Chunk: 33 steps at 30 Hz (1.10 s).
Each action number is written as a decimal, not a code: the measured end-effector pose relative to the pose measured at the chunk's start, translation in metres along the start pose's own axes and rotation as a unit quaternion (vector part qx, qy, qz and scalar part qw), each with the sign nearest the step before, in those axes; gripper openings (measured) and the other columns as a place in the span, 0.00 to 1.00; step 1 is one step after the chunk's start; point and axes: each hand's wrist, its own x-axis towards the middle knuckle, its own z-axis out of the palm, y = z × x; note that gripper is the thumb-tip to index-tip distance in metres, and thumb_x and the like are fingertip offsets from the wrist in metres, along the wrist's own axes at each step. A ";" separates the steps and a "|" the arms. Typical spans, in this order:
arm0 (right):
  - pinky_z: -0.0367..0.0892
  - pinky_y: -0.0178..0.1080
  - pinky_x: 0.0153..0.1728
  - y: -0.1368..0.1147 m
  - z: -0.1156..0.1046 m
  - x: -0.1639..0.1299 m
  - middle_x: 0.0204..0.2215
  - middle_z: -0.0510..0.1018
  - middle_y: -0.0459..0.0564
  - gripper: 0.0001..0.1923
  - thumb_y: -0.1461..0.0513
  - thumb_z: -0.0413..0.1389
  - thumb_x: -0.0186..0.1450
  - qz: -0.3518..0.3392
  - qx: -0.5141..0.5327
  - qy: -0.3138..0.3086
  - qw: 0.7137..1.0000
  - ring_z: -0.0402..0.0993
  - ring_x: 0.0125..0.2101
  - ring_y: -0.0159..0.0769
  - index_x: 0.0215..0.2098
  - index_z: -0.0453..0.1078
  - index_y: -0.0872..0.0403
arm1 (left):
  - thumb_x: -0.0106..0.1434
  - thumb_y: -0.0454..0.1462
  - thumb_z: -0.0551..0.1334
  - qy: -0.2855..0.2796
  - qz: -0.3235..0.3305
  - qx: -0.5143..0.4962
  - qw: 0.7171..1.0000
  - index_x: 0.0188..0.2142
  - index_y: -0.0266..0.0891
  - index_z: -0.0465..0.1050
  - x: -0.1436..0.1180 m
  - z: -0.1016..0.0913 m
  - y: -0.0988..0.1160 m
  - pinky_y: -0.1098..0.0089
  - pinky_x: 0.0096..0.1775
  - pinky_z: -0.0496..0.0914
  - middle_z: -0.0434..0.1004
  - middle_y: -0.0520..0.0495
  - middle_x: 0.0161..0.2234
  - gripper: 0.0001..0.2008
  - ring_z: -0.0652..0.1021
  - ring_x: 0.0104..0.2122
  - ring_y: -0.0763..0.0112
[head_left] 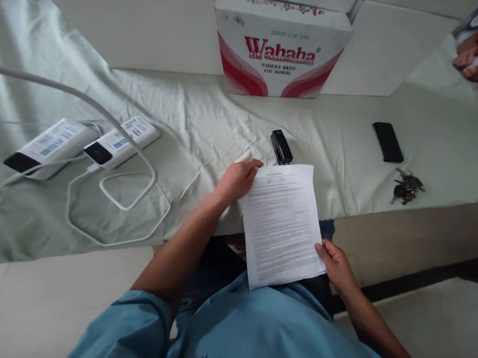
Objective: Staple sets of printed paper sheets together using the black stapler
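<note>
Printed sheets of paper [282,230] lie partly over the table's front edge and partly above my lap. How many sheets there are I cannot tell. My left hand [239,179] is closed at their upper left corner, the thumb and fingers pinching the edge. Lower down on the right side, my right hand [334,265] grips the paper between thumb and fingers. Just beyond the top edge of the paper, a black stapler [282,147] rests on the cloth, its near end almost touching the sheets.
A Wahaha water carton [283,55] stands at the back. Two white power banks [122,139] with looping white cables [113,241] occupy the left of the cloth-covered table [194,111]. A black phone [387,142] and keys [407,187] lie on the right. Another person's hands [476,63] show at far right.
</note>
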 end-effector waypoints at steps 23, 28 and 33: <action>0.75 0.55 0.53 -0.125 0.001 0.126 0.53 0.83 0.59 0.32 0.45 0.66 0.63 -0.290 -0.252 0.122 0.915 0.80 0.51 0.51 0.60 0.73 0.50 | 0.67 0.38 0.57 -0.039 -0.014 0.099 0.994 0.33 0.43 0.80 0.014 0.019 0.002 0.62 0.42 0.70 0.84 0.41 0.33 0.12 0.79 0.34 0.56; 0.70 0.40 0.37 -0.125 0.022 0.156 0.31 0.81 0.47 0.18 0.46 0.58 0.68 -0.282 -0.205 0.074 0.934 0.75 0.33 0.38 0.40 0.76 0.51 | 0.68 0.38 0.57 -0.036 -0.035 0.083 0.995 0.34 0.43 0.80 0.010 0.021 0.005 0.61 0.44 0.70 0.83 0.41 0.33 0.12 0.79 0.35 0.54; 0.53 0.37 0.29 -0.141 0.022 0.169 0.19 0.64 0.41 0.15 0.54 0.55 0.67 -0.285 -0.273 0.113 0.912 0.59 0.25 0.32 0.25 0.65 0.51 | 0.63 0.38 0.62 -0.023 -0.051 0.091 0.994 0.34 0.43 0.80 0.014 0.016 0.007 0.61 0.43 0.70 0.83 0.41 0.34 0.07 0.79 0.34 0.55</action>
